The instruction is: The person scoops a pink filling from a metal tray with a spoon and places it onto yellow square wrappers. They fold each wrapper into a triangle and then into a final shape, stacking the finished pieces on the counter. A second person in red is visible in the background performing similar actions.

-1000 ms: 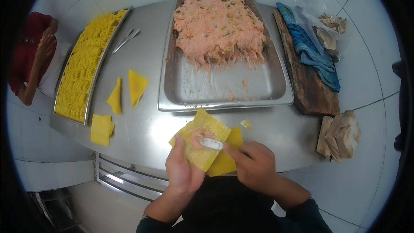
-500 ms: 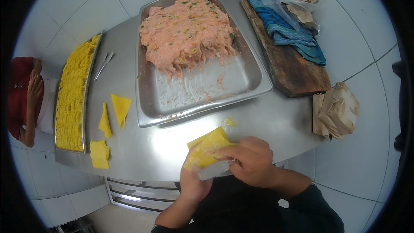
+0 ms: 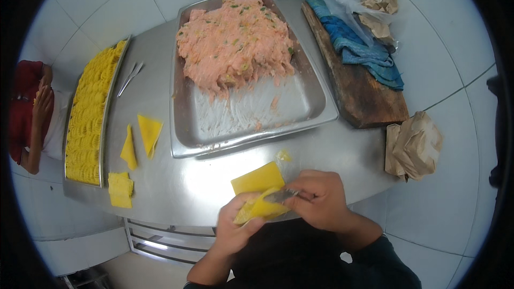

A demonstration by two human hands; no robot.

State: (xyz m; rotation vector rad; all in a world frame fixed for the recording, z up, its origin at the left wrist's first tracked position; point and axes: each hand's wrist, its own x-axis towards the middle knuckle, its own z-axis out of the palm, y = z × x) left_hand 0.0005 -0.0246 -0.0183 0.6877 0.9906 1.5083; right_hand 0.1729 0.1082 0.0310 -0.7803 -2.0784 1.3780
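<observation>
Near the table's front edge, my left hand (image 3: 235,225) cups a yellow dough wrapper (image 3: 259,208) that is folded partly over. My right hand (image 3: 318,198) grips a flat metal spreader (image 3: 279,196), its blade reaching into the fold of the wrapper; its exact kind is partly hidden by my fingers. Just beyond my hands lies a stack of yellow wrapper sheets (image 3: 259,177) on the table. Farther off, a deep steel pan (image 3: 257,136) holds a mound of pink minced filling (image 3: 235,43) flecked with green and orange, heaped toward its far end.
At left, a tray (image 3: 101,166) carries rows of yellow dumplings (image 3: 88,123). Two utensils (image 3: 129,79) and loose wrapper pieces (image 3: 149,135) lie beside it. A wooden board (image 3: 364,101) with a blue cloth (image 3: 364,51) and a brown paper bundle (image 3: 412,147) are at right. Another person (image 3: 35,107) stands far left.
My left hand has lowered and turned, folding the wrapper over. The spreader's blade has swung up from below the wrapper into its fold, and the sheet stack shows more fully.
</observation>
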